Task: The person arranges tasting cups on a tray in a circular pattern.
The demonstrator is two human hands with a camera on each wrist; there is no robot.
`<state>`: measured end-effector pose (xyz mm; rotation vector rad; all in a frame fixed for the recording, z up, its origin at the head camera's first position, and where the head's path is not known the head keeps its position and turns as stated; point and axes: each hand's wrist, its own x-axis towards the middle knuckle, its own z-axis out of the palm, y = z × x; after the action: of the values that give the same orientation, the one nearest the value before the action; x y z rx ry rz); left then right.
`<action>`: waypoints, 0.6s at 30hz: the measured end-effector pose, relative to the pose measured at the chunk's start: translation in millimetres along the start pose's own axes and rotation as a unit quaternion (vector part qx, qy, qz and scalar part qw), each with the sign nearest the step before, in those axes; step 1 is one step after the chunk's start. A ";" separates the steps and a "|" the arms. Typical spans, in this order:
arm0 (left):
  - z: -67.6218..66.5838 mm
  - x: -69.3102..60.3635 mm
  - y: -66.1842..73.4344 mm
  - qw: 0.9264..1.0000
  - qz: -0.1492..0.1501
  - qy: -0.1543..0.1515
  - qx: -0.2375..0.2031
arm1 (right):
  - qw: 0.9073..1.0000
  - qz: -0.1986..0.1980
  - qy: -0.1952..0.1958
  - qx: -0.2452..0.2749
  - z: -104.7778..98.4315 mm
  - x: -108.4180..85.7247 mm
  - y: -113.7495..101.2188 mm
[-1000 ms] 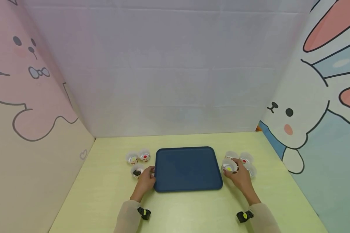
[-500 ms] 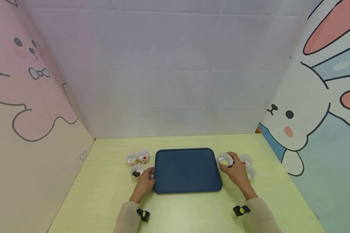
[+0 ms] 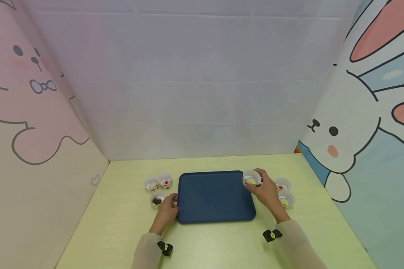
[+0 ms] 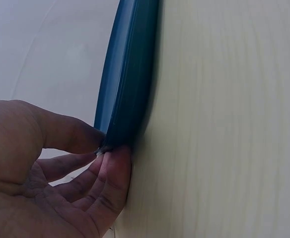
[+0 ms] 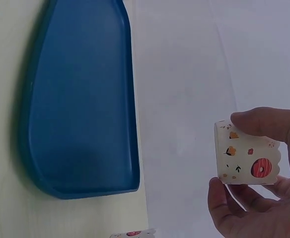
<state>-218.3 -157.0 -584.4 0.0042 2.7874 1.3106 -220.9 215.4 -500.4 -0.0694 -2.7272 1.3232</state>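
A blue tray lies on the table, and the left hand is at its left edge. In the left wrist view that hand pinches the tray's edge between thumb and fingers. The right hand grips a white paper cup with something yellow in it, over the tray's back right corner. In the right wrist view the cup, printed with a donut, is held by thumb and fingers of the right hand, clear of the tray.
Left of the tray stand cups, one with a red item, one with yellow, one with a dark item. Right of the right hand are a cup with red and a cup with yellow. A pale wall rises behind the table.
The right hand has carried its cup left and back, from among the right-hand cups to the tray's corner. The left hand has stayed at the tray's left edge.
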 end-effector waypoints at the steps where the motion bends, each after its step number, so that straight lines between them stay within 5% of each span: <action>1: 0.2 0.1 0.1 1.000 0.000 0.002 0.000 | 1.000 -0.002 0.000 0.005 1.4 1.4 -1.9; 18: -0.4 -0.7 0.1 1.000 -0.008 -0.002 -0.001 | 0.999 -0.031 -0.013 0.038 42.0 23.9 -27.3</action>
<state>-217.6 -157.3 -584.1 -0.0147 2.7785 1.3076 -249.4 167.9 -502.8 0.0395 -2.6741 1.4175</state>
